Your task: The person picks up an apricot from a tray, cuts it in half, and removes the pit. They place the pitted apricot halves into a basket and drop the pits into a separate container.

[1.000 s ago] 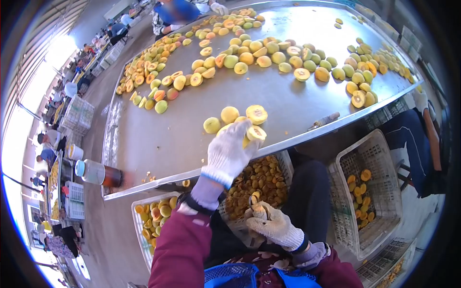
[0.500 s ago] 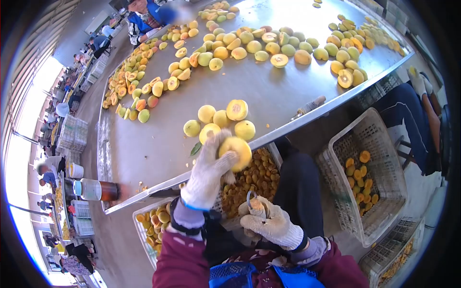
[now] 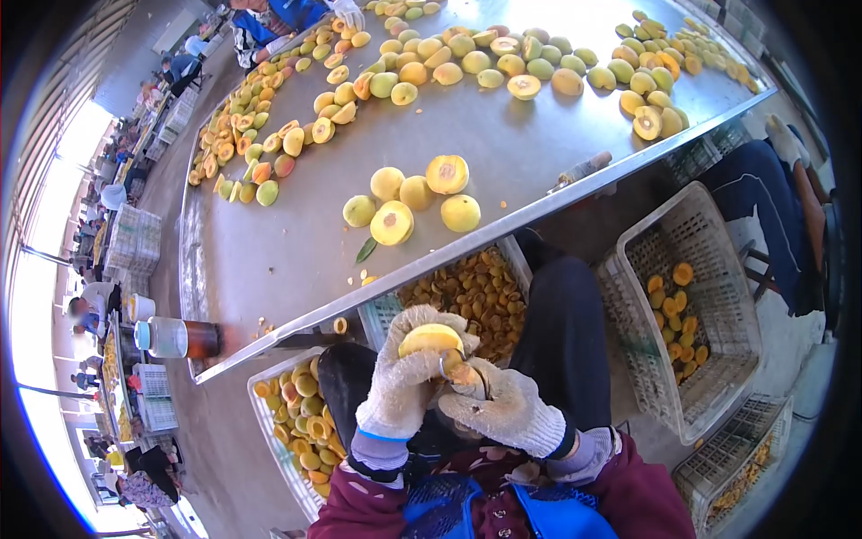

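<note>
My left hand (image 3: 395,373), in a whitish knit glove, is closed around a yellow peach half (image 3: 431,340) above my lap. My gloved right hand (image 3: 512,413) grips a pitting tool (image 3: 463,374) with a thick wrapped handle and a curved metal loop. The loop meets the near side of the peach half, its tip partly hidden there. Beyond my hands, a small group of peaches, some with the cut face up, including a cut peach half (image 3: 392,223), lies near the edge of the metal table (image 3: 332,287). A green leaf (image 3: 366,250) is beside them.
Under the table edge stands a crate of small brownish-orange pieces (image 3: 476,292). A crate of peach halves (image 3: 301,422) is at left, another crate (image 3: 709,359) at right. A jar of dark liquid (image 3: 180,338) stands at the table's left corner. Another person's gloved hand (image 3: 346,13) is across the table.
My left hand has come down from the table edge toward my lap with the peach half, bringing it against the tool. My right hand has moved only slightly.
</note>
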The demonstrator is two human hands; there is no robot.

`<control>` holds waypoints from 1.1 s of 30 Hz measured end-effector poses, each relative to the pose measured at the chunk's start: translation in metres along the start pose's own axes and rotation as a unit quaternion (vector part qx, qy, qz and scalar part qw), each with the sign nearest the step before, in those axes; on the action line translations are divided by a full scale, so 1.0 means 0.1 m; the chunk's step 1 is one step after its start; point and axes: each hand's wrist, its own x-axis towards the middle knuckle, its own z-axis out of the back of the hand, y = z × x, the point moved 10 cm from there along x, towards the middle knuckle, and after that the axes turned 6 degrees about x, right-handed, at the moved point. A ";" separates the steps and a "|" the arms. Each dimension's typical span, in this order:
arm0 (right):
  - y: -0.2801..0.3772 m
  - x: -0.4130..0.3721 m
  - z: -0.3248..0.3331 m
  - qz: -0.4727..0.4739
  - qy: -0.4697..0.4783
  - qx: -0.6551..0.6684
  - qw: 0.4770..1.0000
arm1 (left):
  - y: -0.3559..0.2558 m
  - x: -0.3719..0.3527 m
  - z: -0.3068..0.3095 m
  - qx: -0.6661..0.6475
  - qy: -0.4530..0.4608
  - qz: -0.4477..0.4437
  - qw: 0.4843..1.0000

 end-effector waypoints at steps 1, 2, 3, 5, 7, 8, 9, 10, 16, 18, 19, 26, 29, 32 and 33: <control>0.02 0.01 0.00 -0.001 0.003 -0.010 1.000 | -0.03 0.00 0.02 0.020 -0.017 -0.028 0.999; 0.03 0.01 0.00 -0.002 0.006 -0.020 1.000 | -0.01 0.00 0.02 0.020 -0.017 -0.028 0.999; 0.01 0.01 -0.01 -0.002 0.006 -0.020 1.000 | -0.01 0.00 0.06 -0.011 -0.033 -0.036 0.999; 0.03 0.00 0.02 0.026 -0.022 -0.035 0.999 | 0.02 0.01 0.11 -0.036 -0.030 -0.059 0.997; 0.05 -0.01 0.02 0.012 -0.017 -0.047 0.999 | 0.03 -0.01 0.10 -0.020 -0.037 -0.060 0.997; 0.05 -0.01 0.02 -0.001 -0.013 -0.060 0.998 | 0.02 -0.03 0.10 -0.004 -0.043 -0.062 0.997; 0.04 -0.01 0.02 -0.003 -0.014 -0.059 0.998 | 0.04 -0.03 0.08 -0.004 -0.043 -0.060 0.997; 0.04 -0.01 0.02 -0.006 -0.011 -0.063 0.998 | 0.01 -0.05 0.07 0.026 -0.054 -0.079 0.995; 0.10 -0.07 0.01 0.000 -0.017 -0.038 0.999 | -0.12 -0.16 -0.12 0.120 -0.072 -0.166 0.976; 0.08 -0.08 -0.01 -0.011 -0.003 -0.005 1.000 | -0.17 -0.20 -0.14 0.148 -0.085 -0.192 0.966; 0.06 -0.08 -0.07 -0.006 0.027 0.042 0.999 | -0.20 -0.21 -0.18 0.181 -0.078 -0.207 0.958; -0.06 -0.32 -0.44 -0.219 0.289 0.391 0.846 | -0.22 -0.15 -0.25 0.284 -0.056 -0.100 0.952; -0.02 -0.46 -0.50 -0.244 0.385 0.452 0.767 | -0.36 -0.17 -0.32 0.395 -0.024 -0.183 0.900; -0.10 -0.49 -0.57 -0.253 0.390 0.491 0.737 | -0.45 -0.15 -0.47 0.471 0.013 -0.208 0.857; -0.10 -0.50 -0.57 -0.253 0.389 0.491 0.737 | -0.52 -0.20 -0.58 0.505 0.036 -0.276 0.817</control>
